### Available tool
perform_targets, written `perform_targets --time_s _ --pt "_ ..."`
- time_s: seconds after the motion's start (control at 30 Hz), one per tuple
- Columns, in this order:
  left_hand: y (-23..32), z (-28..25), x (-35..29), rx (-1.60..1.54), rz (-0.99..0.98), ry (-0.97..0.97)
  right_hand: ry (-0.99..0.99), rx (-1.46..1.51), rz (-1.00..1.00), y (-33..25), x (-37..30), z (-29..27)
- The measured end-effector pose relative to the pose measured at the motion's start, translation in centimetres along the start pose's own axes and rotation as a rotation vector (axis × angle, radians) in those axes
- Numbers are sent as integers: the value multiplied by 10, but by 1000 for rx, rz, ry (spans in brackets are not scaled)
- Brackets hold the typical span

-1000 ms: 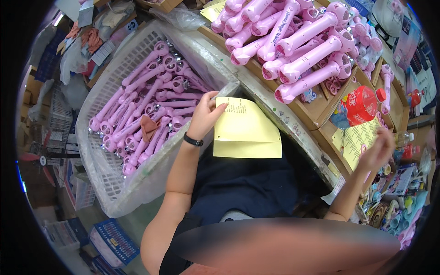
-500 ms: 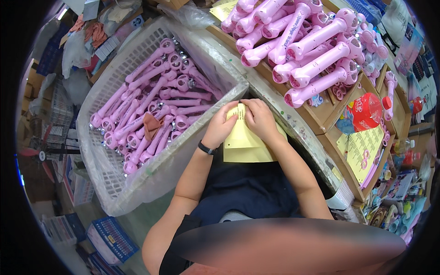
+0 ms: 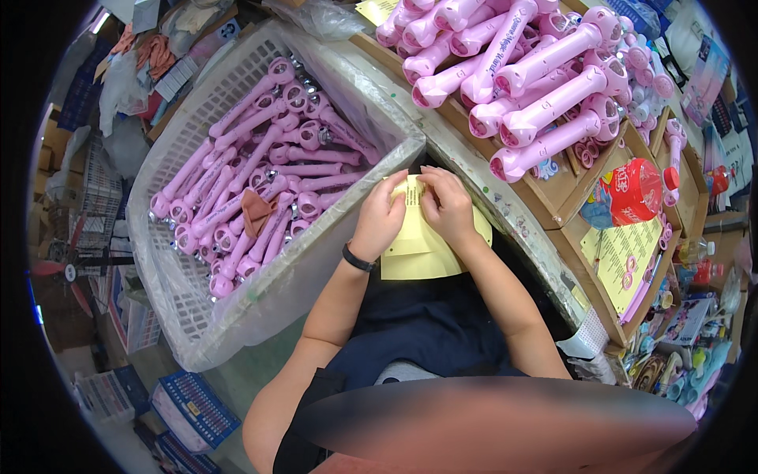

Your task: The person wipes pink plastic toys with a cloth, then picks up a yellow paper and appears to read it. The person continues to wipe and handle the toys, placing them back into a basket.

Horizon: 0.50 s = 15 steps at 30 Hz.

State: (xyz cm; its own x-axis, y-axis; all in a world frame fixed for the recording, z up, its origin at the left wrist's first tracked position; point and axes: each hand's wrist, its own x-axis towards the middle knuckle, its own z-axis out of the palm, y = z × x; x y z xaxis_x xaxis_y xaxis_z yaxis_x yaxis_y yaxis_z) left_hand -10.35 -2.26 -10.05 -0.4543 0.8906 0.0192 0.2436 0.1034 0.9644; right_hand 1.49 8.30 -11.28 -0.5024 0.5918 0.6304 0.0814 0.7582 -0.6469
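Observation:
Several yellow printed paper sheets (image 3: 422,261) lie over my lap, overlapping and partly folded at their far end. My left hand (image 3: 379,217) grips the left side of the far end, fingers curled over and thumb along its edge. On the other side my right hand (image 3: 448,207) holds the same sheets, with fingers bent over the top. The fingertips of both hands nearly meet at the far edge. What the fingers do behind the paper is hidden.
A white plastic basket (image 3: 170,296) lined with clear film holds many pink wands (image 3: 253,154) at left. At right, a wooden tray (image 3: 545,207) carries a pile of pink wand bodies (image 3: 553,99). A red-labelled bottle (image 3: 632,193) lies there beside another yellow sheet (image 3: 624,261).
My left thumb has moved from lying across the paper to its left edge. The sheets have spread slightly, and more of their right side shows. The whole view has shifted a little.

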Motion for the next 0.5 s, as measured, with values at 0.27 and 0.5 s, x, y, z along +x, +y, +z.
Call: perform_targets --time_s 0.27,0.5 --pt "8 0 -2 77 24 26 -62 -34 21 -1 3 -3" --pt "4 3 -2 -50 3 70 -19 31 0 5 -2 -3"
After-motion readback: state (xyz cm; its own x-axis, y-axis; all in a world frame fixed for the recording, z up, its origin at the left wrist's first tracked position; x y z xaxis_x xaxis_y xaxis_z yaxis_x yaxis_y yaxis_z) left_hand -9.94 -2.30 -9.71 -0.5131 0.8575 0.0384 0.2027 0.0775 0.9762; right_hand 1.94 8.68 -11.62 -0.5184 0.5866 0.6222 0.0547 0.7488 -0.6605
